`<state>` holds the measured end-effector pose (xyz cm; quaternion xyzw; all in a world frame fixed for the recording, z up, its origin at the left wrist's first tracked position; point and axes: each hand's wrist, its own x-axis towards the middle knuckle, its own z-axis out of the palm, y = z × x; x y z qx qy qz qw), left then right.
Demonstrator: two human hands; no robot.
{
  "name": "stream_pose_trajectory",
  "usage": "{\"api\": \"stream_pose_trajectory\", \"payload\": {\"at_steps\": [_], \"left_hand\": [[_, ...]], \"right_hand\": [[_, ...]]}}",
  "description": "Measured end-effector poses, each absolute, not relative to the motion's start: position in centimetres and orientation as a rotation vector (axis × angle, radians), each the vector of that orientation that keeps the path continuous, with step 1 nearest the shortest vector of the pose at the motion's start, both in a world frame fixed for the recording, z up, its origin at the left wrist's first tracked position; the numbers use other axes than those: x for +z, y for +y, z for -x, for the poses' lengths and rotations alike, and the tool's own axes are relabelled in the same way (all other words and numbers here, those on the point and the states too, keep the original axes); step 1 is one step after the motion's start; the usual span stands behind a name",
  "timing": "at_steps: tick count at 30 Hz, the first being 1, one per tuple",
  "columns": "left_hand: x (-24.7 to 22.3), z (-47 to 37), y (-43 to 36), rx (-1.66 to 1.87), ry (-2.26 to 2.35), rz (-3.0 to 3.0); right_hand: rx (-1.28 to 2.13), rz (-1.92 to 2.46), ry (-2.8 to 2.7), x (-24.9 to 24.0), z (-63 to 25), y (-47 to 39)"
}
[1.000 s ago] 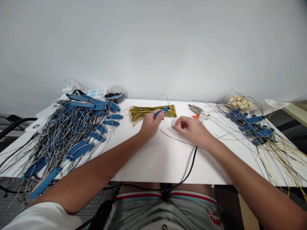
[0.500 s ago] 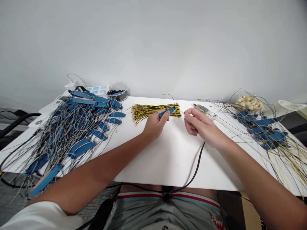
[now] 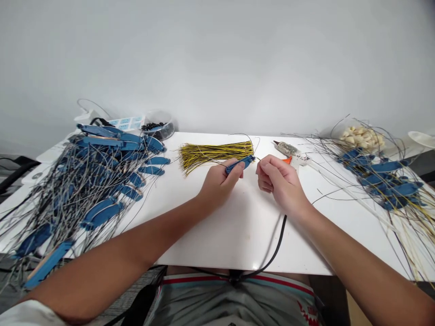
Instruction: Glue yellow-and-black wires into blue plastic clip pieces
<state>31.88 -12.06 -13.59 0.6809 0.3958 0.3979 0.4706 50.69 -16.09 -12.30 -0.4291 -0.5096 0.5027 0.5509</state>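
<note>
My left hand [image 3: 219,181] is closed around a curved blue plastic piece [image 3: 240,164], with thumb on top and its far end pointing right. Thin dark wires come from this piece, one arching up behind it. Just to the right, my right hand [image 3: 277,179] is closed in a pinch, and a thin wire end [image 3: 258,159] shows at its fingertips. A small gap separates the two hands. Behind them lies a bundle of yellow and black wires [image 3: 214,154]. A glue gun [image 3: 288,149] with an orange trigger lies beyond my right hand, partly hidden by it.
At left is a heap of blue pieces with wires [image 3: 98,176]; a smaller pile of blue pieces [image 3: 390,181] lies right. Tubs of black parts [image 3: 158,127] and cream parts [image 3: 362,137] stand at the back. A black cord [image 3: 280,240] crosses the table's front edge.
My right hand has moved slightly left and closer to the blue piece. The orange trigger shows now behind that hand. The view has shifted a little.
</note>
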Motion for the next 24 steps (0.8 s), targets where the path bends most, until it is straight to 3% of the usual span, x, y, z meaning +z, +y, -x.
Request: {"api": "stream_pose_trajectory", "payload": {"at_steps": [9,24], "left_hand": [[-13.1,-32.24,-13.15,0.982,0.926,-1.667],[-13.03,-32.06,-13.0,0.973,0.973,-1.662]], "right_hand": [[0.79,1.097,-1.44,-12.46,-50.55,-16.57],[0.688,1.094,-1.373,-12.62,-50.97,-16.74]]}}
